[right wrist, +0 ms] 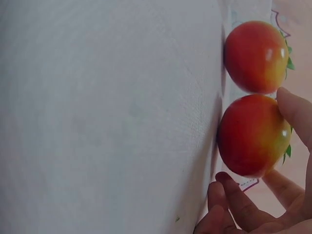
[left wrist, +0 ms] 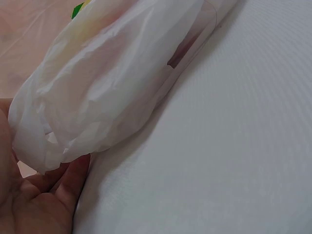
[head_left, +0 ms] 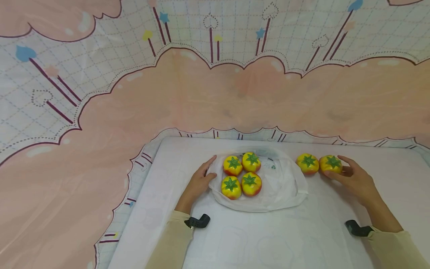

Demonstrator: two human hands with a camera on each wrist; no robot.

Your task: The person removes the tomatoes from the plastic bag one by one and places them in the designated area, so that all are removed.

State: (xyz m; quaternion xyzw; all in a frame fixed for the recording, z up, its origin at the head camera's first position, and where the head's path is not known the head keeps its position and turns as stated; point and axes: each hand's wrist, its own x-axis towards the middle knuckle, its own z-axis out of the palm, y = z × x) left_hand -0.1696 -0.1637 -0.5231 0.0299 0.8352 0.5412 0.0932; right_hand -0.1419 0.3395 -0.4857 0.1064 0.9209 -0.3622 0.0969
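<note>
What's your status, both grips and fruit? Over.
Left grip touching white bag; right grip pinching rightmost fruit. Four fruits in bag. Possible obstacle: loose fruit between held one and bag.

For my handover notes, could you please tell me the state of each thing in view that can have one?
White plastic bag: spread open.
Four bagged fruits: clustered, leaf side up.
Inner loose fruit: outside the bag, leaf side up, not held.
Outer loose fruit: outside the bag, held.
Left hand: touching the bag's edge, grip unclear.
Right hand: holding the outer loose fruit.
</note>
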